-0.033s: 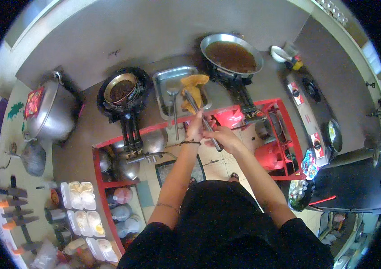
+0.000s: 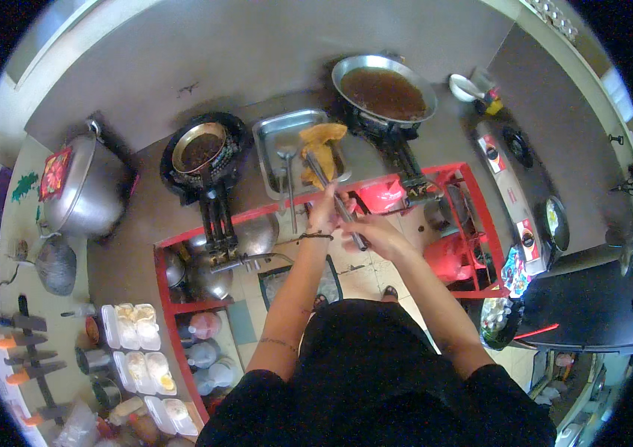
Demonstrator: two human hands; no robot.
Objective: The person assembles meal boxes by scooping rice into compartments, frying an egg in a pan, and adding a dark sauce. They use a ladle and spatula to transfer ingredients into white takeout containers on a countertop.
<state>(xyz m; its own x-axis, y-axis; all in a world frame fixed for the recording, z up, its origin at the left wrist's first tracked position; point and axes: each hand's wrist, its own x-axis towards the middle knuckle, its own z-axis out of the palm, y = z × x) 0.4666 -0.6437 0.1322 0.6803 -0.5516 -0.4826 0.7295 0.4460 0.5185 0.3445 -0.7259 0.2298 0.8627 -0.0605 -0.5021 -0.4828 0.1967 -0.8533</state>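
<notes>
My left hand (image 2: 324, 211) is closed round a pair of long metal tongs (image 2: 318, 170) whose far end rests against golden-brown fried food (image 2: 324, 135) at the right side of a metal tray (image 2: 263, 153). Lower down, my right hand (image 2: 376, 235) has its fingers curled at the tongs' near end; its fingertips are partly blurred. Inside the tray, left of the food, lies a long-handled metal spoon or ladle (image 2: 288, 179), its handle sticking out over the front rim.
A wide pan of dark brown liquid (image 2: 383, 93) sits on a burner to the right. On the left burner stands a smaller pan (image 2: 201, 147); beyond it is a big lidded pot (image 2: 97, 186). White food boxes (image 2: 132, 326) line the left. A red frame (image 2: 473, 194) edges the counter.
My right hand has shifted slightly to the right and down along the tongs. My left hand, the food and the tray stay much the same.
</notes>
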